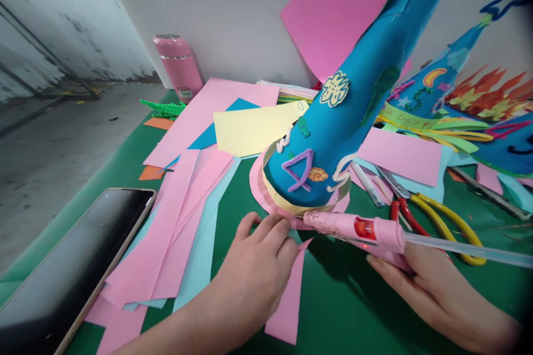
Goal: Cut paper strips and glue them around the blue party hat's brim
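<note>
A tall blue paper cone hat (358, 83) stands tilted to the right, decorated with paper flowers and bent pipe cleaners. A cream band circles its base, with a pink paper brim (257, 183) beneath. My left hand (262, 266) is closed, its bent fingers pinching the front edge of the brim; the fingertips are partly hidden. In my right hand (433, 283) is a pink hot glue gun (353, 227) with a clear glue stick out of its back. Its nozzle points left and meets the front of the brim and band, close to my left fingertips.
A phone (79, 266) and pink paper strips (162, 233) lie left. A pink bottle (179, 66) stands behind. Yellow-handled scissors (449, 227) and red-handled ones (410, 213) lie beside the glue gun. Another blue cone hat (441, 77) stands back right, near the wall.
</note>
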A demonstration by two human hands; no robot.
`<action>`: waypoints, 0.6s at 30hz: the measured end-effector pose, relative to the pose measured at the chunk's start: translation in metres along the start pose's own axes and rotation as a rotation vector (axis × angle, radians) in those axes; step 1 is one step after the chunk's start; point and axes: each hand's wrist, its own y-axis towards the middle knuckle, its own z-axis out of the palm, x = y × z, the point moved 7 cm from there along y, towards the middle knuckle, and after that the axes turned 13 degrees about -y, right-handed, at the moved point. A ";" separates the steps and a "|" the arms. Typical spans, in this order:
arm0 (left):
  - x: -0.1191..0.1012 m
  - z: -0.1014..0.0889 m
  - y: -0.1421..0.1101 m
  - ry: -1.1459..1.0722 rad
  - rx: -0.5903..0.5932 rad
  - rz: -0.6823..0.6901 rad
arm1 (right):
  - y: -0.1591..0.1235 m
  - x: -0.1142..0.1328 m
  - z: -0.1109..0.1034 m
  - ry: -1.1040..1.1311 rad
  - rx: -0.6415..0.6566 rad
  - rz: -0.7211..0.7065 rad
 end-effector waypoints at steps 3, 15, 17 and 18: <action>-0.001 0.000 0.000 0.008 -0.003 0.009 | -0.005 -0.007 0.007 0.025 0.047 0.042; -0.001 -0.001 0.000 -0.009 -0.030 -0.006 | -0.015 -0.012 0.001 0.036 0.014 0.079; -0.001 -0.001 0.000 -0.009 -0.029 -0.010 | -0.016 -0.015 0.001 0.036 0.006 0.086; -0.001 -0.001 0.000 -0.007 -0.035 -0.008 | -0.017 -0.016 0.002 0.041 0.012 0.092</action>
